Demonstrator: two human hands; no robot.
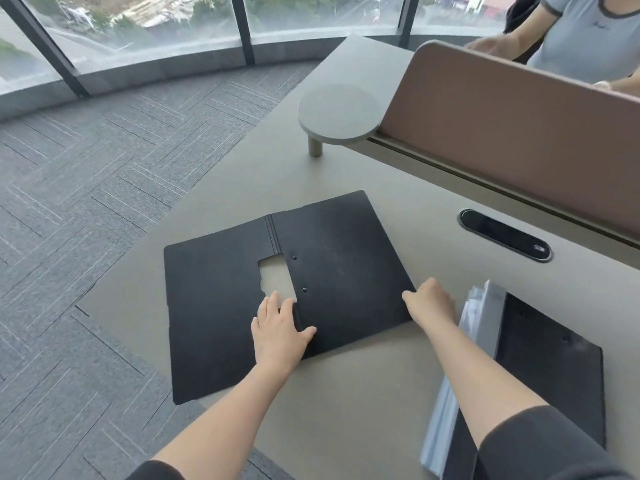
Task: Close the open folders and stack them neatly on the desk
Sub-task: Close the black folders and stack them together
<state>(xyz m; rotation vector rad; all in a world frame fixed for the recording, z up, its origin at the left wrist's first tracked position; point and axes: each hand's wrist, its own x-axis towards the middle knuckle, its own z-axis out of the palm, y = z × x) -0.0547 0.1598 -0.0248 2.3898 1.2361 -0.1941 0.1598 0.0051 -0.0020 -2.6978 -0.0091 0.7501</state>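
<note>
Black folder (311,271) lies open, flat, cover side up, on desk (363,393) near left edge. Left hand (278,332) flat, fingers spread, pressing on spine. Right hand (429,301) curled over right cover's edge; actual grip: cannot tell. Second folder (550,368) with clear sleeves lies at right. Step: closing first folder. Next: lift right cover, fold over spine, keep left hand clear.

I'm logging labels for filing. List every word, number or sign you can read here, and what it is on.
No text can be read.
Grey T-shirt of the person behind the divider: small chest print, too blurred to read.
Open black folder: no label.
Second black folder: no label.
Oval desk port: no readable marking.
</note>
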